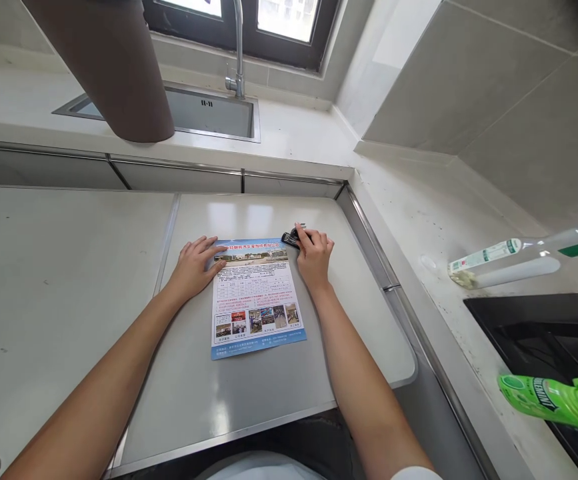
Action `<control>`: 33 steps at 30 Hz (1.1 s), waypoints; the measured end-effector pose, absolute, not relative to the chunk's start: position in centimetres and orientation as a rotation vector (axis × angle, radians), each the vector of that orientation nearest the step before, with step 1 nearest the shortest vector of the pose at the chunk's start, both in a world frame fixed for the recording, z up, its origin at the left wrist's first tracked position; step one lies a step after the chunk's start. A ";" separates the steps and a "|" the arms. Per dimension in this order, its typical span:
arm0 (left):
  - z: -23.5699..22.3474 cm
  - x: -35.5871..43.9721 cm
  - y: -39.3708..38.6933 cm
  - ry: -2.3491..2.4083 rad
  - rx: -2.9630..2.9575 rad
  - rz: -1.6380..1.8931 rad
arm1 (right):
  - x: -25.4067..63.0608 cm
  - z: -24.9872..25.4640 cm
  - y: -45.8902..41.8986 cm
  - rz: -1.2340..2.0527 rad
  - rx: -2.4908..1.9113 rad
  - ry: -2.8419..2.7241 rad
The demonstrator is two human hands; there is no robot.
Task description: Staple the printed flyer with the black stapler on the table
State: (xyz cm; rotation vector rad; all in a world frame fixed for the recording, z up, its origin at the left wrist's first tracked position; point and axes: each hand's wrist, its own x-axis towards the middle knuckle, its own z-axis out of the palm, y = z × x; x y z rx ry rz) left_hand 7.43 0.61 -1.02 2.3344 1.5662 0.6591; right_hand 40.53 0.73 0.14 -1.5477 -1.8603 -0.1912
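Note:
A printed flyer (253,287) with blue bands at top and bottom lies on the light folding table (359,287). My left hand (196,265) rests on its upper left edge, fingers stretched out and the tips on the paper. At the upper right corner, my right hand (315,257) is closed around a small black stapler (290,239). The stapler's front end points left and meets the flyer's corner; whether the paper sits between its jaws is too small to tell. My fingers hide most of the stapler's back end.
Behind the table runs a white counter (299,133) with a steel sink (256,123) and a tap (239,80). A brown column-like object (119,73) stands before the sink. On the right counter are a clear bottle (529,250), a black cooktop (533,327) and a green bottle (543,400).

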 end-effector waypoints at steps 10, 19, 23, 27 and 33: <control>-1.0 7.4 0.8 1.557 2.314 0.699 | 40.6 0.0 0.8 -0.172 -1.598 -1.884; 0.2 7.6 0.5 1.461 2.207 0.901 | 40.8 -0.1 0.9 -0.183 -1.565 -1.869; 0.8 7.4 0.3 1.449 2.070 1.056 | 40.9 -0.2 1.0 -0.135 -1.572 -1.889; 0.6 7.1 0.3 1.429 1.994 1.060 | 41.0 -0.4 1.2 -0.105 -1.569 -1.875; 0.9 7.2 0.2 1.397 1.905 1.116 | 40.8 -0.4 1.5 -0.068 -1.536 -1.838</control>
